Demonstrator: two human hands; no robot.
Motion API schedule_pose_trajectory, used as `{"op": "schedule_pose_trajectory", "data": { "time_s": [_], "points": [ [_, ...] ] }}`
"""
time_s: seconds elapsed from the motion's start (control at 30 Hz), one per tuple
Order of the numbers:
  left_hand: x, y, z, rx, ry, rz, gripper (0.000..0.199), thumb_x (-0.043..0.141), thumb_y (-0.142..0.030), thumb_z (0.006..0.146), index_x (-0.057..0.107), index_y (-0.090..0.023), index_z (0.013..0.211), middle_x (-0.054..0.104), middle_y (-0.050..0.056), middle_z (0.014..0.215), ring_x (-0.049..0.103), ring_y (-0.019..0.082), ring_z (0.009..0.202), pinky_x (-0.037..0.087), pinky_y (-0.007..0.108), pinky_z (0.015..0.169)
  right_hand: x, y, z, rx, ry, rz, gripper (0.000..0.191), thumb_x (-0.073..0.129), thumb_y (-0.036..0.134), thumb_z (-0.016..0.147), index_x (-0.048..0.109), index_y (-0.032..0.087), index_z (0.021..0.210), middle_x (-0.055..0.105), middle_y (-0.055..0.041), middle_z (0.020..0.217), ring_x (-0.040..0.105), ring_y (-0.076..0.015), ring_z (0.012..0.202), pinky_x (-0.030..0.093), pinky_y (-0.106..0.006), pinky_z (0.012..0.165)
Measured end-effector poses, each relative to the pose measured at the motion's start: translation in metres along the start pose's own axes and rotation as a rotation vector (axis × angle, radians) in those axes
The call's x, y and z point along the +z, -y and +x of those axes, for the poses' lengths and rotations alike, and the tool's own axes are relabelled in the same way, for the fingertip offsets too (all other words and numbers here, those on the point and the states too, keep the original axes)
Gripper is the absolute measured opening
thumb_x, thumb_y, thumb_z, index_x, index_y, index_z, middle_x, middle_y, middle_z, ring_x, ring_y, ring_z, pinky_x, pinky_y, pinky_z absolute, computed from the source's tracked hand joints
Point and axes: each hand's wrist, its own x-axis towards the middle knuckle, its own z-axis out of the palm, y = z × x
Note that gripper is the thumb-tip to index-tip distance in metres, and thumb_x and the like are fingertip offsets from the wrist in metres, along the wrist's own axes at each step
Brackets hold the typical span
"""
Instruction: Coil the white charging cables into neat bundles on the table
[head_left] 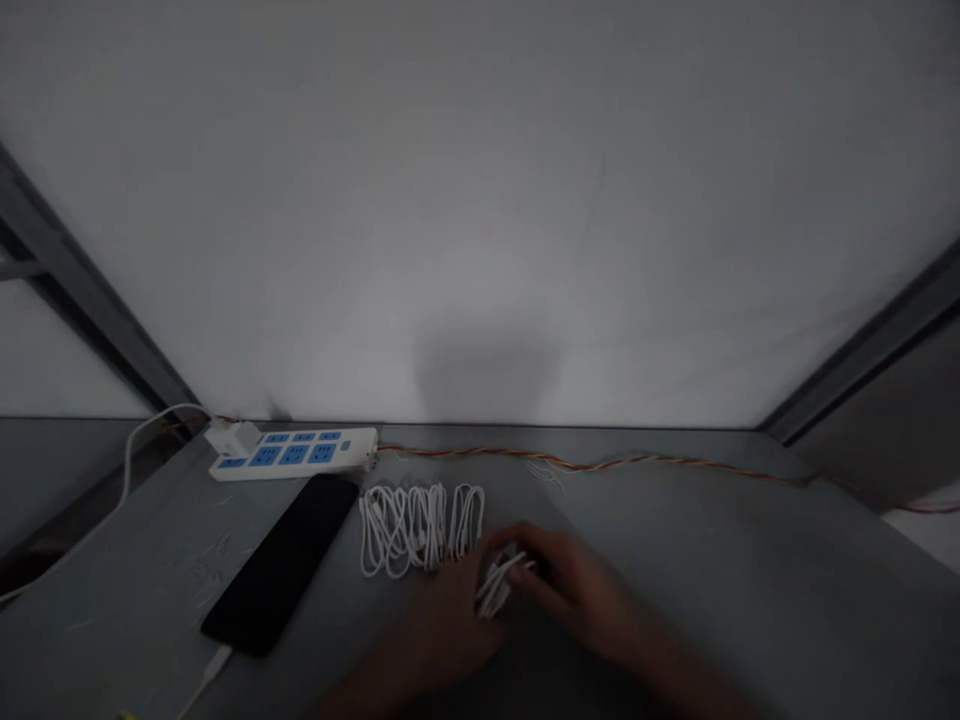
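Observation:
A small coil of white cable (495,588) lies between my two hands near the front middle of the grey table. My left hand (450,620) is closed on the coil's left side, its fingers dim and partly hidden. From the right, my right hand (570,585) pinches the same coil between thumb and fingers. Just behind and to the left, several coiled white cables (405,528) lie side by side in a row. A black phone (281,565) rests left of them, with a white cable plugged into its lower end.
A white power strip (352,448) with blue sockets stands at the back left, holding a white charger (232,438). Twisted red and yellow wires (480,451) run from it to the right along the back. Thin clear scraps (210,570) lie left of the phone.

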Motion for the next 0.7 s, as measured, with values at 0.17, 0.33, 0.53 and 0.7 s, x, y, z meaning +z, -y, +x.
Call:
{"op": "schedule_pose_trajectory", "data": {
  "time_s": [0.17,0.33,0.53,0.7],
  "points": [
    [0.007,0.012,-0.002,0.005,0.009,-0.007,0.078,0.07,-0.028,0.073,0.04,-0.024,0.144,0.058,0.009,0.137,0.056,0.029,0.122,0.044,0.041,0.104,0.006,0.009,0.0,-0.025,0.075,-0.065,0.025,0.052,0.036,0.094,0.07,0.021,0.103,0.071,-0.0044,0.09,0.065,-0.0198,0.08,0.047,-0.025,0.071],
    [0.008,0.017,-0.004,-0.002,0.041,-0.02,0.087,0.07,-0.028,0.073,0.028,-0.023,0.15,0.057,0.011,0.138,0.057,0.027,0.122,0.043,0.041,0.105,0.008,0.008,0.001,0.048,0.125,-0.133,0.015,0.062,0.026,0.086,0.071,0.023,0.097,0.072,-0.0016,0.089,0.067,-0.019,0.076,0.045,-0.023,0.063],
    [0.003,0.008,-0.004,0.026,0.078,0.04,0.072,0.062,-0.021,0.078,0.039,-0.025,0.145,0.056,0.009,0.14,0.053,0.026,0.125,0.04,0.041,0.106,0.016,0.0,0.001,0.033,0.103,-0.06,0.013,0.064,0.024,0.084,0.074,0.024,0.093,0.073,-0.001,0.088,0.067,-0.0177,0.075,0.047,-0.023,0.065],
    [0.0,0.0,-0.002,0.009,0.156,0.082,0.03,0.052,-0.032,0.088,0.067,-0.025,0.113,0.074,0.001,0.095,0.065,0.02,0.086,0.049,0.029,0.079,0.012,-0.005,0.003,0.035,-0.057,-0.087,0.014,0.067,0.031,0.082,0.073,0.019,0.084,0.07,-0.0014,0.076,0.062,-0.0144,0.066,0.044,-0.021,0.06]
  ]
}}
